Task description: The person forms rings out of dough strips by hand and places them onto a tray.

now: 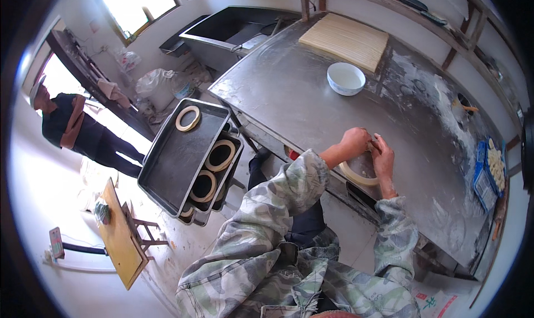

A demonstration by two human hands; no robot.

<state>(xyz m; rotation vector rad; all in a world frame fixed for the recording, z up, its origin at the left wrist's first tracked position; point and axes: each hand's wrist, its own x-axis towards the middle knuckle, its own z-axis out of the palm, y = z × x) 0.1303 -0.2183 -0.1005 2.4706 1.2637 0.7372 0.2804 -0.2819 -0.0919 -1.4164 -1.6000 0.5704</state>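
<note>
Close to the near edge of the metal table, both hands meet over a pale dough ring. My left hand is closed at the ring's far side, its fingers bent against those of my right hand. The fingers of my right hand pinch at the same spot, and its palm covers the ring's right side. The bit of dough between the fingertips is hidden. Beyond the hands stands a white bowl. Behind it lies a flat slab of dough cut into strips.
Left of the table, stacked black trays hold several dough rings. Flour dusts the table's right side, near a blue packet and dough pieces. A person stands at far left, beyond a wooden bench.
</note>
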